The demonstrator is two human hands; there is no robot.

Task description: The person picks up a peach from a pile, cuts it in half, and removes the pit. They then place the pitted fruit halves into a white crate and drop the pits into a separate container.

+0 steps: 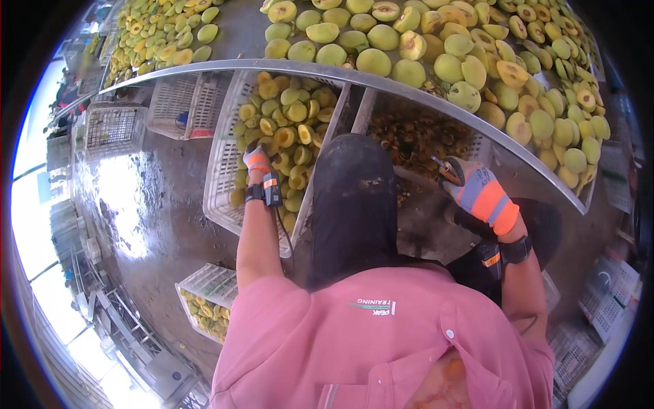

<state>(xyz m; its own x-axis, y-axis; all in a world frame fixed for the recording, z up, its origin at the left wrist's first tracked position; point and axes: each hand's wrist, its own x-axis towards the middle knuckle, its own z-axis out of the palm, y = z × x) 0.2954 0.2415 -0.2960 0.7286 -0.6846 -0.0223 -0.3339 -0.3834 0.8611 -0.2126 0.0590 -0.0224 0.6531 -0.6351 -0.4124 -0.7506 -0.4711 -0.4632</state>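
My left hand (257, 161), in an orange and grey glove with dark fingers, reaches over a white plastic crate (221, 153). Its fingers look extended just above the halved green-yellow fruit (298, 111) filling that crate; I make out nothing held. My right hand (482, 194), gloved alike, is closed around a small pitting knife (446, 168) with an orange-brown handle. The knife's short metal tip points up and left, in front of a second crate (364, 112) holding brown pits and scraps (415, 140). My dark-covered knee (354, 184) sits between the two crates.
A metal-edged table (235, 65) curves across the top, heaped with whole and halved fruit (409, 71). Other crates stand on the wet floor at left: a grey one (112, 129) and a pinkish one (178, 102). Another crate with fruit (208, 290) lies behind my left arm.
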